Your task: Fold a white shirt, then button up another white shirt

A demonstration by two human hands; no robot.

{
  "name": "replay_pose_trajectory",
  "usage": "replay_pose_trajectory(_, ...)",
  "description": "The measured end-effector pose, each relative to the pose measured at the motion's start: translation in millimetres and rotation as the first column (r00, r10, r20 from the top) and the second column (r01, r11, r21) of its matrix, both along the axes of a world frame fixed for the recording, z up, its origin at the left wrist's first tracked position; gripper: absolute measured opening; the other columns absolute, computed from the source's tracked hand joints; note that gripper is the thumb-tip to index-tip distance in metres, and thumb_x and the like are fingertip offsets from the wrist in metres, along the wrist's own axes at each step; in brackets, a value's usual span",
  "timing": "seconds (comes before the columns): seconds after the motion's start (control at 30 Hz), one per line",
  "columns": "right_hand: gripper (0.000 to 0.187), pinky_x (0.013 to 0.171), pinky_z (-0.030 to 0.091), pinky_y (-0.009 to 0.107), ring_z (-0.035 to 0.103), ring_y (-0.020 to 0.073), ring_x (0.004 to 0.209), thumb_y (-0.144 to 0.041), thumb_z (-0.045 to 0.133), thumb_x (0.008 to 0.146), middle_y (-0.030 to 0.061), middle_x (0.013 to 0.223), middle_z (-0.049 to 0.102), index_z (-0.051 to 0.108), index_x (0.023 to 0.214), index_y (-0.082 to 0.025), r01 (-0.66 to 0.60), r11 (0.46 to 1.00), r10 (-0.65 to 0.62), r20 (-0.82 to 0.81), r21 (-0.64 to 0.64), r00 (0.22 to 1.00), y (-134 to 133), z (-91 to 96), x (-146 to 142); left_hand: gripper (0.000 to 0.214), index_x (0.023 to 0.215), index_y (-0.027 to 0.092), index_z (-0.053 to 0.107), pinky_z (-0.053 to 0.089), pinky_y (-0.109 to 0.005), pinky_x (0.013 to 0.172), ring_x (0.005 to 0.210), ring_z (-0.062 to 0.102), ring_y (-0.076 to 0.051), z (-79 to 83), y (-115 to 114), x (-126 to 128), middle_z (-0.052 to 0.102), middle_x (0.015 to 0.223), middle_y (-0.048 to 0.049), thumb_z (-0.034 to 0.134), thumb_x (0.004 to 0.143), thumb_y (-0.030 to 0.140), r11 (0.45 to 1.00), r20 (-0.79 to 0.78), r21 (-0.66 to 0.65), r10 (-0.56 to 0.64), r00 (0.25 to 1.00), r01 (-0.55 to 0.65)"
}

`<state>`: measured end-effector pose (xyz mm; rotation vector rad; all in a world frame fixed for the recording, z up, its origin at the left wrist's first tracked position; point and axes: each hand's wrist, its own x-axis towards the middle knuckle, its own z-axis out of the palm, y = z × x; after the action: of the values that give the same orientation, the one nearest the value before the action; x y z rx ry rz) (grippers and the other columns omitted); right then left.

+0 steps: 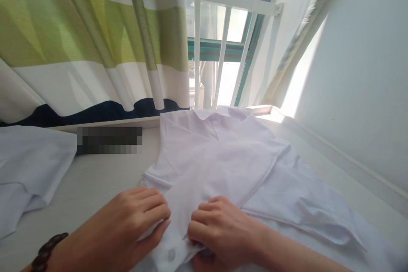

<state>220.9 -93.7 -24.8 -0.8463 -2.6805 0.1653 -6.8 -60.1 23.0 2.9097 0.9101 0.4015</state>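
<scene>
Toward the window [237, 25] runs the white shirt [216, 161], collar [205, 115] foremost

Beyond the left hand [137, 216], a dark item [110, 137] is pixelated past recognition. Below the right hand [219, 227], the white shirt [219, 159] is cut off.

A striped curtain [105, 29] hangs beside a white railing [229, 0] and teal-framed window [237, 27].

One left hand [137, 216] at seven o'clock, one right hand [219, 225] at six. One white collared shirt [207, 157], middle. One bead bracelet [48, 247], eight. One white cloth [32, 165], nine. One striped curtain [95, 38], ten. Three railing bars [224, 38], twelve.
</scene>
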Motion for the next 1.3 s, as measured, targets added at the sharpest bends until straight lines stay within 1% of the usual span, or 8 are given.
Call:
replay_pose_trajectory(0.33,0.021,0.058,0.028,0.026,0.049,0.0109,0.059,-0.03,0.061,0.076,-0.005,0.069,0.057,0.042,0.072,-0.022,-0.12,0.988,0.12,0.0,-0.102,0.993,-4.6,-3.8,5.0,0.027,0.109,0.018,0.057,0.049,-0.035,0.074,0.096,0.061,-0.025,-5.4,28.5,-20.0,0.06,0.107,-0.008,0.04,0.093,0.031,0.881,-0.269,-0.07,0.435,0.86,-0.467)
replay_pose_trajectory(0.5,0.02,0.064,0.031,0.026,0.05,0.0125,0.064,-0.036,0.061,0.078,-0.004,0.071,0.057,0.047,0.084,-0.022,-0.073,0.987,0.066,-0.05,-0.145,0.997,-7.5,-3.1,0.9,0.033,0.085,0.02,0.061,0.044,-0.03,0.075,0.083,0.06,-0.019,3.8,24.2,-16.9,0.064,0.091,-0.0025,0.035,0.096,0.037,0.887,-0.268,-0.309,0.265,0.926,-0.343)
replay_pose_trajectory(0.77,0.004,0.065,0.027,0.03,0.044,0.0139,0.068,-0.024,0.051,0.086,-0.0013,0.076,0.057,0.049,0.086,-0.02,-0.163,0.986,0.164,-0.045,0.031,0.985,-9.4,0.9,-4.6,0.027,0.076,0.018,0.049,0.037,-0.025,0.059,0.062,0.047,-0.013,11.2,16.9,-9.8,0.057,0.071,0.0018,0.048,0.09,0.042,0.778,-0.209,-0.569,0.177,0.962,-0.267)
replay_pose_trajectory(0.87,0.005,0.065,0.027,0.03,0.045,0.0145,0.068,-0.025,0.052,0.087,-0.0005,0.077,0.057,0.051,0.088,-0.02,-0.168,0.984,0.171,-0.066,0.051,0.983,-9.5,0.9,-4.1,0.024,0.084,0.019,0.046,0.041,-0.024,0.06,0.065,0.05,-0.013,10.8,17.9,-9.8,0.058,0.075,0.0013,0.044,0.092,0.042,0.655,-0.066,-0.738,0.169,0.983,-0.162)
replay_pose_trajectory(1.0,0.009,0.063,0.029,0.031,0.044,0.0152,0.065,-0.022,0.047,0.092,0.0007,0.072,0.057,0.054,0.095,-0.018,-0.171,0.981,0.184,-0.155,0.093,0.971,-9.7,4.5,-3.5,0.033,0.096,0.02,0.038,0.043,-0.022,0.043,0.05,0.051,-0.011,7.4,22.2,-10.5,0.059,0.08,0.0007,0.046,0.088,0.052,0.352,-0.002,-0.931,0.248,0.969,-0.092)
replay_pose_trajectory(1.07,0.013,0.063,0.03,0.031,0.044,0.0151,0.063,-0.02,0.044,0.094,0.0014,0.071,0.058,0.055,0.098,-0.016,-0.148,0.981,0.17,-0.194,0.124,0.966,-10.2,7.6,-3.8,0.039,0.099,0.022,0.035,0.039,-0.02,0.036,0.042,0.048,-0.009,5.7,24.7,-11.5,0.058,0.079,0.0021,0.05,0.085,0.056,0.289,-0.039,-0.949,0.282,0.958,-0.124)
replay_pose_trajectory(1.2,0.018,0.065,0.032,0.03,0.047,0.0145,0.064,-0.03,0.043,0.097,0.0005,0.072,0.058,0.057,0.097,-0.019,-0.156,0.987,0.16,-0.131,0.044,0.978,-11.5,10.5,-5.0,0.037,0.095,0.021,0.039,0.027,-0.018,0.031,0.036,0.04,-0.007,5.2,26.8,-14.5,0.054,0.065,0.0059,0.051,0.084,0.055,0.332,-0.176,-0.911,0.218,0.96,-0.242)
replay_pose_trajectory(1.3,0.025,0.069,0.035,0.028,0.051,0.014,0.068,-0.041,0.042,0.097,-0.0007,0.074,0.058,0.058,0.096,-0.022,-0.145,0.987,0.14,-0.07,-0.072,0.988,-11.2,8.7,-4.4,0.032,0.088,0.02,0.047,0.029,-0.02,0.036,0.038,0.04,-0.009,6.9,26.2,-15.7,0.05,0.055,0.0064,0.046,0.087,0.053,0.462,-0.244,-0.835,0.179,0.953,-0.3)
